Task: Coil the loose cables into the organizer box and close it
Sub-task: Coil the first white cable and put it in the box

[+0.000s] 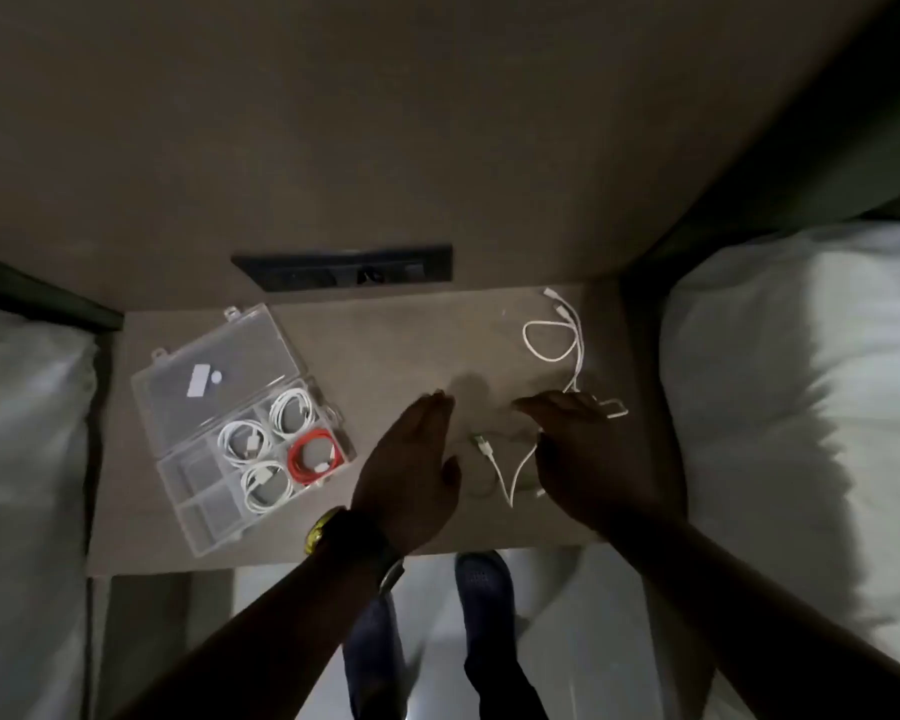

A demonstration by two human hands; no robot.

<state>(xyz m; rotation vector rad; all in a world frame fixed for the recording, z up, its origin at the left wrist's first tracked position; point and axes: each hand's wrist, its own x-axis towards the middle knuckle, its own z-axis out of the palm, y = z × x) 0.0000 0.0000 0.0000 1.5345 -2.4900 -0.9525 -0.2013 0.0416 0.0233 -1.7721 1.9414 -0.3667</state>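
White loose cable [510, 472] lies on the brown desk [385, 350] between your two hands, running under the right one. Your left hand [411, 470] hovers flat, fingers straight and together, gripping nothing. Your right hand [588, 449] is spread palm-down over the cable, fingers extended; whether it touches the cable you cannot tell, since the hand covers that stretch. A second white cable [557, 335] loops near the desk's far right corner, beyond your right hand, and trails down behind it.

Left of your left hand, well apart, the clear plastic organizer box [198, 491] lies open, its lid [214, 366] folded back. Three white coils [245, 441] and one red coil [315, 454] fill four compartments. Dim light blurs the green-tipped plug [481, 444] between your hands. Pale pillows [801, 381] flank the desk.
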